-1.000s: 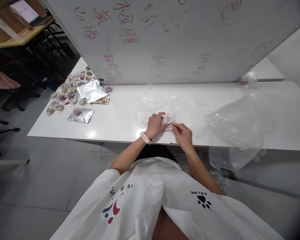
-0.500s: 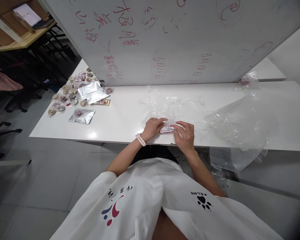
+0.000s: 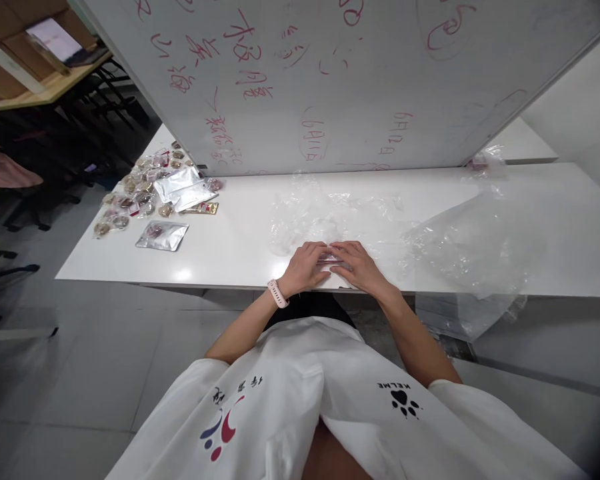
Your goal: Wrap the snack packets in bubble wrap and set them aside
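Note:
My left hand (image 3: pixel 305 269), with a pale watch band at the wrist, grips the left end of a small packet (image 3: pixel 329 261) with a red edge. My right hand (image 3: pixel 359 267) curls over its right end. Fingertips of both hands nearly meet across it, so most of the packet is hidden and I cannot tell what is inside. Both hands are close to the front edge of the white table (image 3: pixel 240 257). Just beyond them lies crumpled clear plastic film (image 3: pixel 315 217), spread over the tabletop.
Several small wrapped items (image 3: pixel 130 200) are heaped at the table's left end, beside silver pouches (image 3: pixel 185 190). Another silver pouch (image 3: pixel 163 235) lies nearer the front. A large clear plastic bag (image 3: pixel 480 247) hangs over the front edge on the right. A whiteboard (image 3: pixel 290 87) stands behind.
My hands have closed in over the packet, with the right hand shifting left. The packet's printed white label, visible before, is now mostly covered or turned away.

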`<action>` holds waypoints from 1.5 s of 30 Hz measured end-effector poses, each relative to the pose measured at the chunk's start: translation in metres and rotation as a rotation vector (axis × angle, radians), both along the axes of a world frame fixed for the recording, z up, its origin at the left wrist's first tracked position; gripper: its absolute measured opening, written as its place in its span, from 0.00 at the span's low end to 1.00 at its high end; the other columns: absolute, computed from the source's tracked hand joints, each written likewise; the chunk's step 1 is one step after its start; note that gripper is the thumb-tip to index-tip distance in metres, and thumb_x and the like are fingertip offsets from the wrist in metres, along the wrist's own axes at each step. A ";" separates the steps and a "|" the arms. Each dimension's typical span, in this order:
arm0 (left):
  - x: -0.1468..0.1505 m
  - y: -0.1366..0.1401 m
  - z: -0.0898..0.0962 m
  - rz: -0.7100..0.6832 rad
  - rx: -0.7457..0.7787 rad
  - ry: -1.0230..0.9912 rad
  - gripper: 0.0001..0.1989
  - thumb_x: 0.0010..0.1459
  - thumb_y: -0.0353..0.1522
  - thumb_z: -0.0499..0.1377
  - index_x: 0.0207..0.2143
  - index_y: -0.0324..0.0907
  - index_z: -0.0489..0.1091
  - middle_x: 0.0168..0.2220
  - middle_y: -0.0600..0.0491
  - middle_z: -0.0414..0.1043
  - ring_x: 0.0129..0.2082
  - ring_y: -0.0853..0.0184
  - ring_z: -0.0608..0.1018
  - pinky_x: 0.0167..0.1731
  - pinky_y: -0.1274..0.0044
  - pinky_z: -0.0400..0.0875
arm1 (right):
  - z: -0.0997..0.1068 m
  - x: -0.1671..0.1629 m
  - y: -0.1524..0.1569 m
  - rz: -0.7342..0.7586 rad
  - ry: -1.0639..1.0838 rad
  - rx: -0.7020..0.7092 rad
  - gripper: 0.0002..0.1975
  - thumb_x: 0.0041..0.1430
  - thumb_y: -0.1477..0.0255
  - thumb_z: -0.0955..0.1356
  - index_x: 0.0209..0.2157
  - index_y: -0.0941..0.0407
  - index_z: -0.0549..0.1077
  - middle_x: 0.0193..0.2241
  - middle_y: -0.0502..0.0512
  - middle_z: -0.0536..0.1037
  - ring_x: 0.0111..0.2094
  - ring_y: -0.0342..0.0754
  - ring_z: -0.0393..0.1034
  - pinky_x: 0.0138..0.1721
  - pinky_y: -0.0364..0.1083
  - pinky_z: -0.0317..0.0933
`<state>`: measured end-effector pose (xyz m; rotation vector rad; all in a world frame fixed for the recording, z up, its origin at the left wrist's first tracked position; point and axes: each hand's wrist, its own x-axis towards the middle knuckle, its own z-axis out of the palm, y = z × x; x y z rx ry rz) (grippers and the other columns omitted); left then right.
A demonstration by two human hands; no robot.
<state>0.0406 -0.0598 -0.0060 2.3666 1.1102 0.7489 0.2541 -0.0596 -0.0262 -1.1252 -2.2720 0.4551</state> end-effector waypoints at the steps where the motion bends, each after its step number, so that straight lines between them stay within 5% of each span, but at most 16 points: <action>1: 0.000 0.000 -0.003 -0.006 -0.021 0.022 0.18 0.60 0.34 0.61 0.52 0.43 0.65 0.53 0.45 0.70 0.53 0.56 0.70 0.52 0.62 0.67 | 0.000 0.002 0.002 0.012 -0.004 -0.015 0.23 0.64 0.67 0.66 0.60 0.47 0.69 0.55 0.56 0.73 0.54 0.58 0.64 0.54 0.60 0.63; 8: -0.005 0.007 -0.014 0.113 -0.061 0.017 0.14 0.63 0.38 0.60 0.48 0.42 0.67 0.43 0.48 0.73 0.44 0.60 0.73 0.42 0.70 0.70 | 0.006 0.011 0.008 0.014 0.057 -0.133 0.18 0.65 0.62 0.65 0.55 0.48 0.73 0.51 0.55 0.78 0.48 0.56 0.70 0.49 0.57 0.65; 15: -0.006 0.017 -0.006 0.288 -0.131 0.119 0.20 0.68 0.46 0.51 0.35 0.41 0.73 0.31 0.48 0.72 0.33 0.62 0.74 0.31 0.74 0.63 | 0.011 -0.007 0.014 -0.244 -0.034 -0.204 0.21 0.69 0.54 0.57 0.40 0.53 0.74 0.30 0.55 0.77 0.31 0.51 0.69 0.32 0.47 0.60; 21: 0.007 0.041 -0.005 0.450 -0.210 0.256 0.25 0.67 0.46 0.49 0.23 0.41 0.68 0.23 0.47 0.68 0.29 0.59 0.73 0.29 0.72 0.60 | 0.005 -0.026 0.027 -0.515 -0.080 0.072 0.19 0.68 0.59 0.61 0.46 0.58 0.74 0.45 0.66 0.75 0.44 0.60 0.67 0.43 0.55 0.60; 25: 0.009 0.042 -0.004 0.479 -0.052 0.186 0.13 0.65 0.41 0.55 0.39 0.40 0.70 0.38 0.44 0.74 0.40 0.55 0.74 0.36 0.69 0.64 | 0.000 -0.024 0.019 -0.384 -0.058 0.195 0.16 0.68 0.62 0.63 0.49 0.54 0.75 0.48 0.61 0.76 0.50 0.60 0.65 0.49 0.57 0.57; 29: 0.008 0.034 -0.004 0.173 0.027 0.190 0.21 0.62 0.43 0.60 0.52 0.43 0.66 0.50 0.45 0.72 0.50 0.56 0.71 0.48 0.66 0.64 | -0.009 -0.012 0.016 -0.227 -0.098 0.104 0.24 0.64 0.58 0.66 0.58 0.54 0.69 0.55 0.60 0.73 0.54 0.59 0.64 0.50 0.57 0.58; 38: -0.001 0.037 -0.004 0.148 -0.099 0.093 0.21 0.60 0.49 0.60 0.44 0.42 0.72 0.40 0.48 0.74 0.42 0.59 0.72 0.40 0.70 0.67 | -0.005 0.003 0.026 -0.158 -0.050 -0.061 0.24 0.67 0.53 0.62 0.54 0.52 0.74 0.41 0.57 0.79 0.42 0.55 0.71 0.44 0.54 0.61; 45: 0.006 0.018 -0.014 0.213 0.044 0.230 0.22 0.62 0.44 0.60 0.54 0.42 0.68 0.49 0.44 0.71 0.49 0.55 0.71 0.45 0.65 0.65 | -0.007 0.009 0.020 -0.127 -0.071 -0.051 0.26 0.66 0.54 0.64 0.61 0.49 0.68 0.51 0.60 0.74 0.49 0.58 0.68 0.48 0.56 0.60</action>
